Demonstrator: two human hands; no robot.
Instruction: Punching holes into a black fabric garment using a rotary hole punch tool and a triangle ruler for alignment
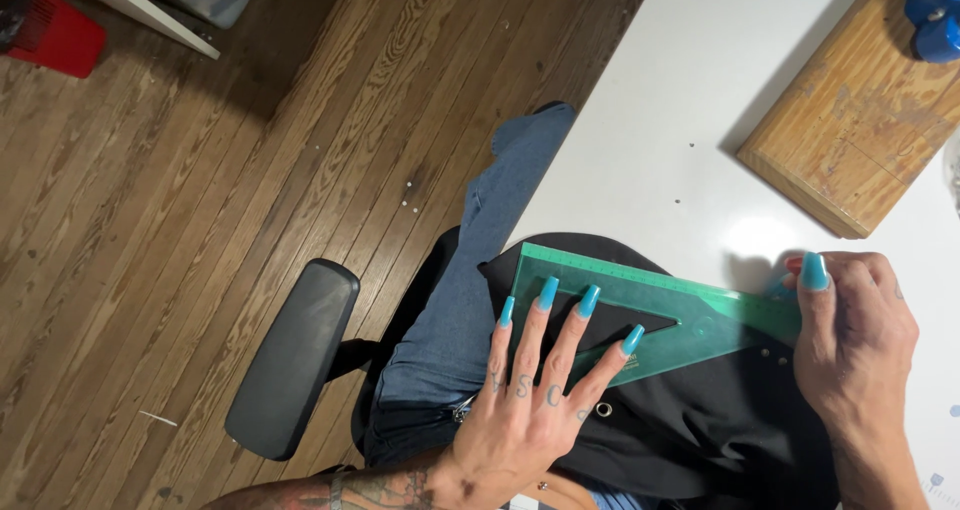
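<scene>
Pressing hand: the left hand (pixel 525 395) lies flat and open, fingers spread, on a green see-through triangle ruler (pixel 690 315); its long turquoise nails reach the ruler's upper edge and the cut-out in its middle.
Other hand: the right hand (pixel 855 340) is curled closed at the ruler's far tip, near the right side of the bench; its thumb and fingers seem to pinch something small there, but what it grips I cannot tell.
Ruler: it rests on black fabric (pixel 700 420), its long edge running from the bench's near edge toward the right, the pointed end under the right hand.
Fabric: the black cloth drapes over the near edge of the white bench (pixel 660 120) and onto the person's lap; a small metal eyelet shows in it just beside the left hand.
Bench top: a wooden board (pixel 860 120) lies toward the far right corner, well apart from the ruler, with a blue object (pixel 935 15) at its far end.
Lap: blue jeans (pixel 470 280) show beside the bench's edge.
Below: a black chair armrest (pixel 295 355) juts out over the wooden plank floor (pixel 200 190); a red thing (pixel 60 35) sits at the far left of the floor.
</scene>
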